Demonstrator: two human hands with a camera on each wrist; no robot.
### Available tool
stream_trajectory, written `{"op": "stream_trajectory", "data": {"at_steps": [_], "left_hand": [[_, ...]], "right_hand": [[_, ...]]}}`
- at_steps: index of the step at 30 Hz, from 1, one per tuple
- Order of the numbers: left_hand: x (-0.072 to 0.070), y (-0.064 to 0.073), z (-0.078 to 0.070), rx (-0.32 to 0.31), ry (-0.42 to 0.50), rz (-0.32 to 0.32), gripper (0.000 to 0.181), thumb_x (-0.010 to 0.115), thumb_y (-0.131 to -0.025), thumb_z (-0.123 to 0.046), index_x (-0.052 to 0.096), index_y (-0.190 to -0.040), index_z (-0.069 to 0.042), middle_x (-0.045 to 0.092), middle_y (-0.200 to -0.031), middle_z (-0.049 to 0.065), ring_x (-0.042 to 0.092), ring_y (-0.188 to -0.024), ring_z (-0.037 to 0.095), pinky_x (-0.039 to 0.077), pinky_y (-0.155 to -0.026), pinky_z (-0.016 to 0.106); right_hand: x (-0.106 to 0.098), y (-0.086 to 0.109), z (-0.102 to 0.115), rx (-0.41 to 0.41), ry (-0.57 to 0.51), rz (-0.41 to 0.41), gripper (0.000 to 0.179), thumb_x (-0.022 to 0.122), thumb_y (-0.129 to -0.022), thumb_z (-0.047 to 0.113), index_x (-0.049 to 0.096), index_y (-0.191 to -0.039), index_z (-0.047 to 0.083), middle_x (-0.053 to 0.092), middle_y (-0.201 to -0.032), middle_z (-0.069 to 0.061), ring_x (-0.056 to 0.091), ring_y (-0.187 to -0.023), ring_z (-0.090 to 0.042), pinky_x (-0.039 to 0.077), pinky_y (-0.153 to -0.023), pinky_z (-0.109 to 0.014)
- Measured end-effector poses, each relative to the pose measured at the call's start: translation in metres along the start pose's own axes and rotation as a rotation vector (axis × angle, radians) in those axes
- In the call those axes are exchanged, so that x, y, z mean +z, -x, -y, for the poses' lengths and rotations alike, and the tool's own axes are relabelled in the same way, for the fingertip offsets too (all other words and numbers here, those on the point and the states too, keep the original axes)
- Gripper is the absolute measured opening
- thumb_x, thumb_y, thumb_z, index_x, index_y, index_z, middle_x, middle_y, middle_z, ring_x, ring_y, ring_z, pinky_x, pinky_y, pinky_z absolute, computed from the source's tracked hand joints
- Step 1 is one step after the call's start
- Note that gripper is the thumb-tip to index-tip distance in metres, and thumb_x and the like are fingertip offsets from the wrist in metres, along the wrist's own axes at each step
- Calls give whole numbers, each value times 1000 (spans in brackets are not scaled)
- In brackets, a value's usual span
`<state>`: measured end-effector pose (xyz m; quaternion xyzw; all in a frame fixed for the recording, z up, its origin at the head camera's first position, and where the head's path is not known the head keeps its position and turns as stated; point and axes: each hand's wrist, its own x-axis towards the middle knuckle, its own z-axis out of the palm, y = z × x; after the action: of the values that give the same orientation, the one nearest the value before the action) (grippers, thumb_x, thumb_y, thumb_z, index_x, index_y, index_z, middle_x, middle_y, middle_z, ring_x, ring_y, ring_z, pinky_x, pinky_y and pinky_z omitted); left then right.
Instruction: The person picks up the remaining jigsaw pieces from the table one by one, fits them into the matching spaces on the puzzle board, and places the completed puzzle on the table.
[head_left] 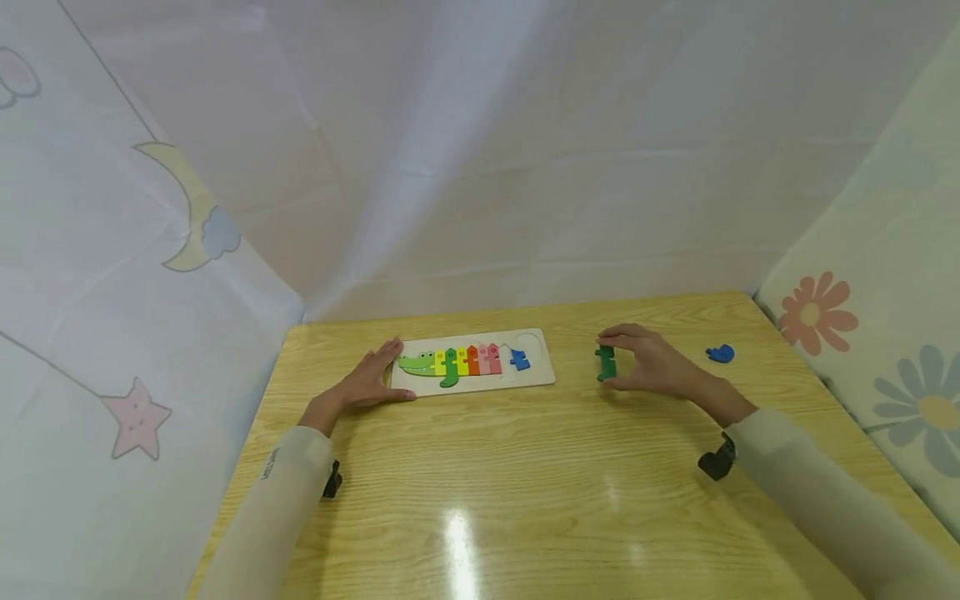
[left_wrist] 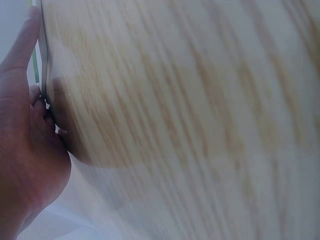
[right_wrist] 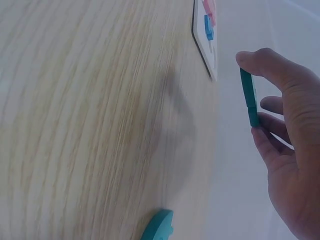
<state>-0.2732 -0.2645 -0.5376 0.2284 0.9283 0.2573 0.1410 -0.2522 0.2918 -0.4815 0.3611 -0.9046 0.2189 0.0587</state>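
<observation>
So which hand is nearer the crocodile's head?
Left. The left hand holds the end of the puzzle board just beside the crocodile's head; the right hand is beyond the board's opposite end, pinching a green puzzle piece.

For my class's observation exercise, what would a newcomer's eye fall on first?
Probably the colourful crocodile puzzle board toward the back of the wood-grain table, the left hand at its left end. Next, right of it, the dark green puzzle piece that the right hand pinches.

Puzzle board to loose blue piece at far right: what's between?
The right hand, pinching the dark green piece, shows there in the head view.
</observation>
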Motion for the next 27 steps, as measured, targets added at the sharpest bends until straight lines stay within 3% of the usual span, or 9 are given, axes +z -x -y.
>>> {"op": "stream_trajectory", "data": {"at_steps": [14,27], "left_hand": [[0,0,-1,-12,-2,4,116,80,-92,-53,12,-169,1,5,-178,18,4,-165,35,1,-131,59],[0,-1,0,-23,1,-1,118,80,-90,-56,13,-169,1,5,-178,17,4,-165,34,1,-132,59]], "right_hand": [[10,-25,15,-10,-64,62,69,95,-80,21,67,-136,-7,62,-140,-23,58,-128,-46,53,-100,-64],[22,-43,21,-88,-70,28,67,96,-78,20,69,-133,-7,63,-137,-24,59,-126,-45,54,-99,-63]]}}
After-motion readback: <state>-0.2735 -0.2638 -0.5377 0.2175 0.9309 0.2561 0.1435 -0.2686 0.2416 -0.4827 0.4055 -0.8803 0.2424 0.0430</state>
